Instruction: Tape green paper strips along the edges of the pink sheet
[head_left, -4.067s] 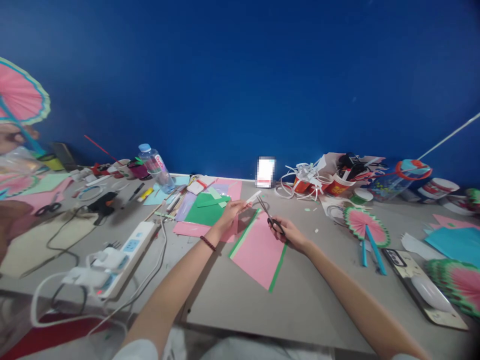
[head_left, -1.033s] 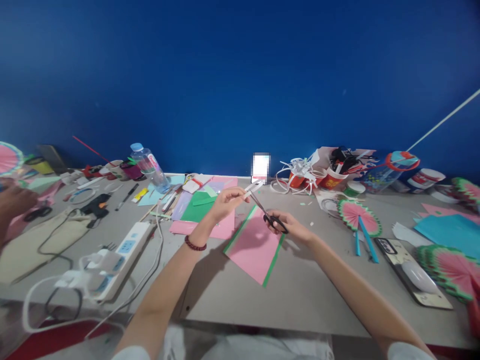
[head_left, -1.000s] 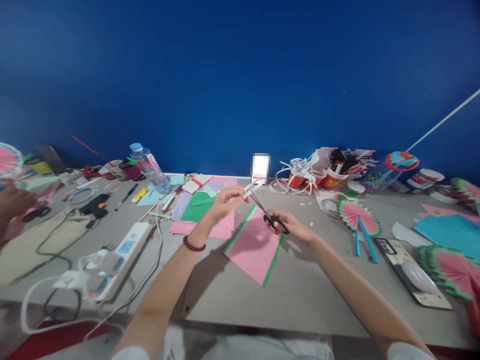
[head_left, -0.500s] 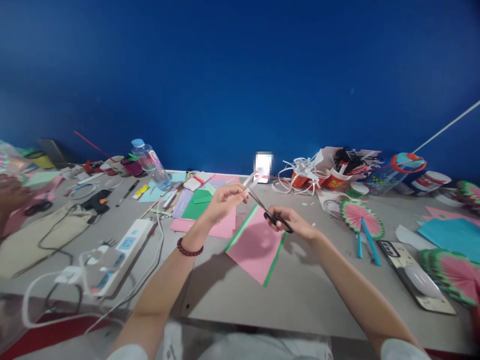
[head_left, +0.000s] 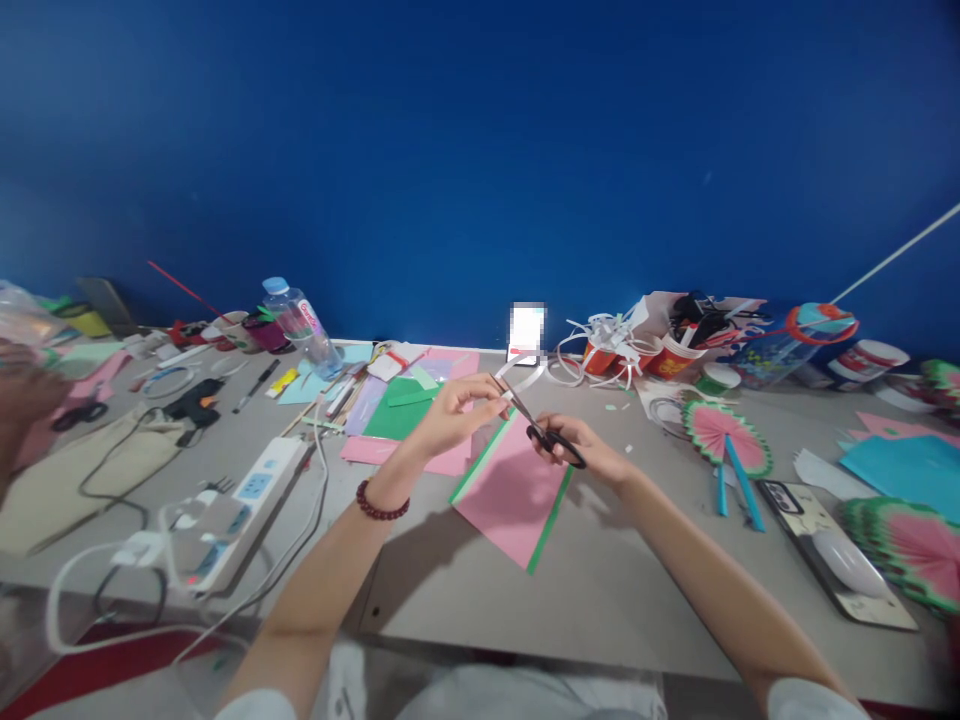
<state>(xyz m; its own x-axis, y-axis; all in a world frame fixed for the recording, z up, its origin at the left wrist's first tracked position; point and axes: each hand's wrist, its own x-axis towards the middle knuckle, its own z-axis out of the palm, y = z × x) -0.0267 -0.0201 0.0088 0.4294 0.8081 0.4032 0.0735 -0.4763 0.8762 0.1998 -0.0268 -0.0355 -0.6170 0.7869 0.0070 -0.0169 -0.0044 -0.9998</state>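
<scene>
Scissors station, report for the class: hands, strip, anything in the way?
Right hand gripping scissors. Left hand pinching white strip. Blades close to left hand; pink sheet lies below.

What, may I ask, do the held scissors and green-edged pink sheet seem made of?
Held scissors: probably metal blades, thin and grey; black handles look like smooth plastic. Green-edged pink sheet: matte paper or thin card, apparently, lying flat without glare.

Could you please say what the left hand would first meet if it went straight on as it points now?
Probably the scissors in the right hand: their blades show right beside the fingers of the left hand, though depth there is hard to judge.
</scene>
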